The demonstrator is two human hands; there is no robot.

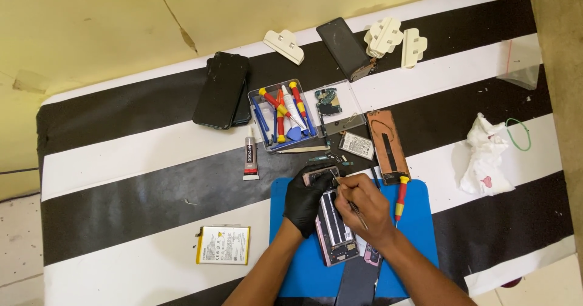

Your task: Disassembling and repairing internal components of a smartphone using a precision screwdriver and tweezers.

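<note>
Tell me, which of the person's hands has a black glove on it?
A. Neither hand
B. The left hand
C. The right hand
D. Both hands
B: the left hand wears a black glove and steadies the opened phone on the blue mat, while the right hand is bare and holds a thin metal tool over it.

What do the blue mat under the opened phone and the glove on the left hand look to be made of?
The blue mat looks like matte silicone or rubber: flat, even colour, no glare. The glove on the left hand looks like thin black nitrile or latex, clinging to the fingers with a faint sheen; which one cannot be told.
</note>
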